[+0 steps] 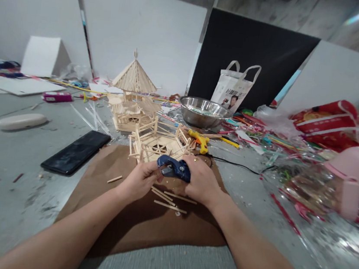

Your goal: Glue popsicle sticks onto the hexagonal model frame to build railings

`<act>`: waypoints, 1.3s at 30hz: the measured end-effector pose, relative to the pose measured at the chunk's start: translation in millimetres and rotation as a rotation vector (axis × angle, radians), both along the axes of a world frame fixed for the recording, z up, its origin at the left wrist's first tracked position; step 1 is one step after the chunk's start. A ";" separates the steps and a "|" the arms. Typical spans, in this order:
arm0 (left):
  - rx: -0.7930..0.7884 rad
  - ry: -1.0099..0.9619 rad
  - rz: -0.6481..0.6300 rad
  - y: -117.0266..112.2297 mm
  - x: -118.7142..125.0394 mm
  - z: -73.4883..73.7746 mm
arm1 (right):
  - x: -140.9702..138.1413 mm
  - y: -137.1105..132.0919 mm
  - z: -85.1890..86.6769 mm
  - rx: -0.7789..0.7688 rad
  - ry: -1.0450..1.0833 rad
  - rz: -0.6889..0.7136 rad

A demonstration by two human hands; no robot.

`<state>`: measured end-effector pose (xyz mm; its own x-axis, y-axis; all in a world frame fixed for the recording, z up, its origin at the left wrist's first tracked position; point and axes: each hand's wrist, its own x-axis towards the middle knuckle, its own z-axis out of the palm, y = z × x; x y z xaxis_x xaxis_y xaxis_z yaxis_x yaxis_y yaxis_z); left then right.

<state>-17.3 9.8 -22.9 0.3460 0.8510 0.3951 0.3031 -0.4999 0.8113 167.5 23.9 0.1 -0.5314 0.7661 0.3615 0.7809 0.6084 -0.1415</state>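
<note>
My right hand (pixel 202 180) is wrapped round a dark blue handheld cutter (pixel 175 168), its head pointing left. My left hand (pixel 142 179) is closed in a pinch right at the cutter's head; whatever lies between its fingers is too small to make out. Just beyond both hands stands a many-sided frame of wooden sticks (pixel 162 143), partly hidden by them. Several loose wooden sticks (pixel 170 206) lie on the brown sheet (pixel 142 226) below my hands, and a short stick (pixel 115 179) rests to the left.
A pagoda-like stick model (pixel 134 79) rises behind the frame. Near it are a yellow glue gun (pixel 202 142) with a black cord and a metal bowl (pixel 204 115). On the left lie a phone (pixel 75 152) and a white oblong case (pixel 21 122). Plastic litter and a pink container (pixel 354 173) crowd the right.
</note>
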 end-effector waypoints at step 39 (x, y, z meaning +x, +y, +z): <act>0.066 0.083 0.157 -0.9 3.7 6.8 | 47.8 36.8 3.0 0.095 0.085 -0.629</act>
<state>-13.6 9.0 -16.1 0.2443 0.8703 0.4276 0.4463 -0.4924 0.7472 215.3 60.7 3.0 0.0429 0.8845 0.4646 0.9811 0.0506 -0.1869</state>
